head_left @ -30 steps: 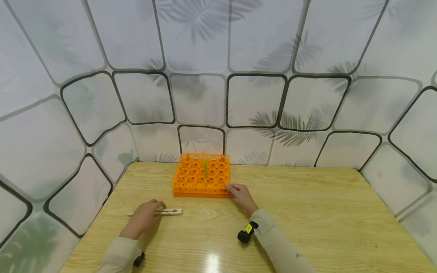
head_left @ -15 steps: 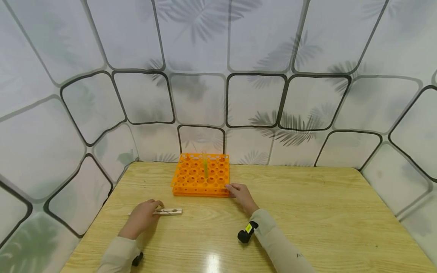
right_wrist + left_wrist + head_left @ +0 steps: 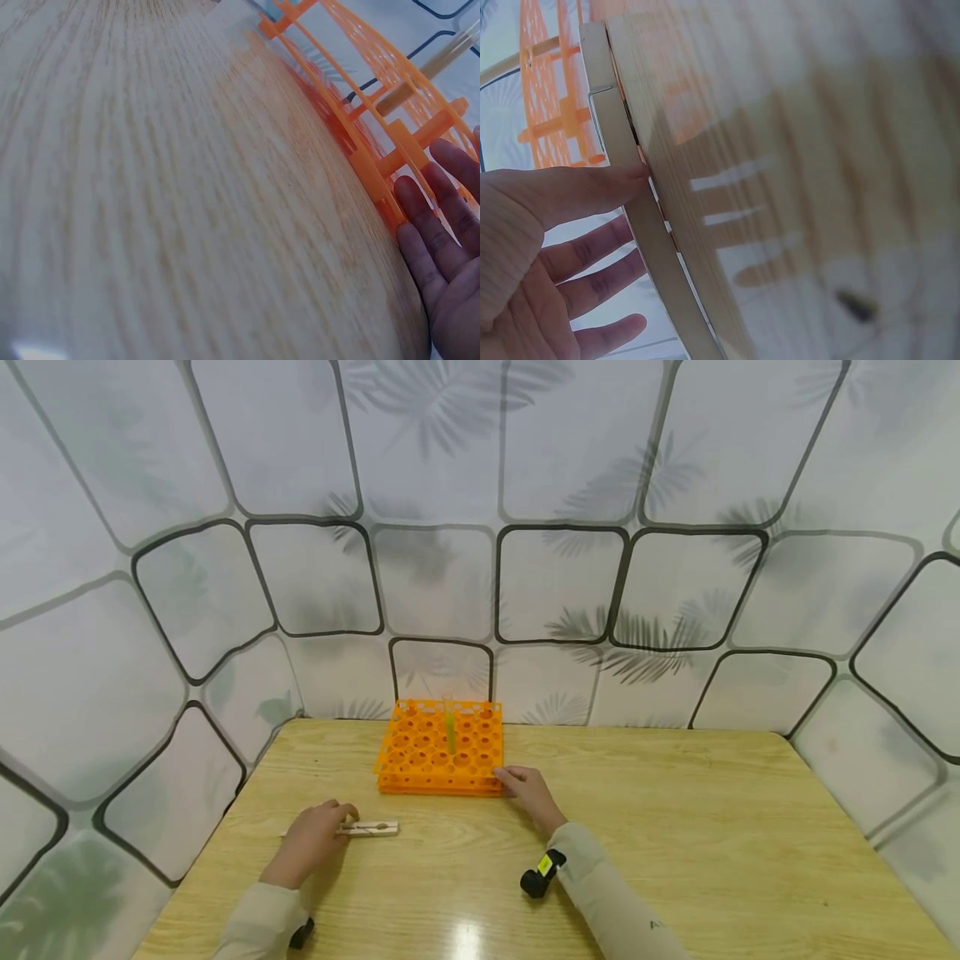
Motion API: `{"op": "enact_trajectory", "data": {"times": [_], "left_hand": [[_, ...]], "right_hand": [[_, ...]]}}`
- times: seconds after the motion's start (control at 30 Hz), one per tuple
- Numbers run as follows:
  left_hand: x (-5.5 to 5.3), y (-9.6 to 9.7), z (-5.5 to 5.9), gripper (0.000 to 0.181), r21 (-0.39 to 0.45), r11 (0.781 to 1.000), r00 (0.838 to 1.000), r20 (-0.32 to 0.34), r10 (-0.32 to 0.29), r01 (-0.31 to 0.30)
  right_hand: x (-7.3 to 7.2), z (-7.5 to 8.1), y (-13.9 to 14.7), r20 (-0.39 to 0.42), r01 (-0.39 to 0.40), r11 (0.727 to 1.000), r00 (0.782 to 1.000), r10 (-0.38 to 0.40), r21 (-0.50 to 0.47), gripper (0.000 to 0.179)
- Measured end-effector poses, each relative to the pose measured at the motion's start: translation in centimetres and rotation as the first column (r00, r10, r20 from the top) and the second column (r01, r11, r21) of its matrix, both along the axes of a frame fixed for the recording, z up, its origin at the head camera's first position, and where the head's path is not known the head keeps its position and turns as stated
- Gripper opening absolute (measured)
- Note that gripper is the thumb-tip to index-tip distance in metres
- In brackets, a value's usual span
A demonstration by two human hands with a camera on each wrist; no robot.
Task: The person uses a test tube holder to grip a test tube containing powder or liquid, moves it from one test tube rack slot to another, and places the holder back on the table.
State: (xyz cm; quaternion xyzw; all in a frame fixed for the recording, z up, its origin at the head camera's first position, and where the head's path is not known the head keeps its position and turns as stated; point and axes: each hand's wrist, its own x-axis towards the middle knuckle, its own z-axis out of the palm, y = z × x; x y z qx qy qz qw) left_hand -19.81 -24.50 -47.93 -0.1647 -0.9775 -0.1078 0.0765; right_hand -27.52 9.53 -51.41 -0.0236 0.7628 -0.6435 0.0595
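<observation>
The left hand (image 3: pixel 313 842) holds a wooden test tube clamp (image 3: pixel 377 829) on the table, its slotted end pointing right. In the left wrist view the thumb rests on the clamp's near side, and other fingers show behind it. An orange test tube rack (image 3: pixel 438 790) stands farther back, near the wall. One glass test tube (image 3: pixel 451 735) with yellow-green liquid stands upright in it. At the rack's front right corner is the right hand (image 3: pixel 534 795); in the right wrist view its fingers (image 3: pixel 431 225) are nearly straight and spread against the rack's side.
The light wood table (image 3: pixel 675 827) reaches back to a patterned fabric wall (image 3: pixel 558 581). A black camera (image 3: pixel 536 881) sits on the right wrist, and part of another (image 3: pixel 302 932) shows at the left wrist.
The left hand has shifted very slightly left along the clamp over the last second. The right hand, rack and tube stay where they were.
</observation>
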Motion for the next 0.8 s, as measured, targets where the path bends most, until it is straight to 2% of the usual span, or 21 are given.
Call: {"op": "enact_trajectory", "data": {"times": [0.2,0.37,0.47,0.8], "left_hand": [[0.0,0.3,0.2,0.025,-0.019,1.0,1.0,-0.005,0.0,0.0],[0.1,0.5,0.5,0.024,-0.022,0.999,0.998,0.052,0.034,-0.033],[0.1,0.6,0.7,0.024,-0.016,0.999,0.997,0.061,0.042,-0.041],[0.2,1.1,0.7,0.021,-0.055,0.997,0.998,0.031,0.05,-0.048]], "right_hand": [[0.0,0.1,0.0,-0.001,0.005,1.0,1.0,-0.005,-0.006,0.033],[-0.1,-0.1,0.0,0.004,0.004,1.0,1.0,-0.004,-0.004,0.034],[-0.1,0.0,0.1,0.013,-0.004,1.0,1.0,0.004,-0.015,0.033],[2.0,3.1,0.0,0.001,-0.035,0.999,0.999,0.035,-0.017,0.031]]}}
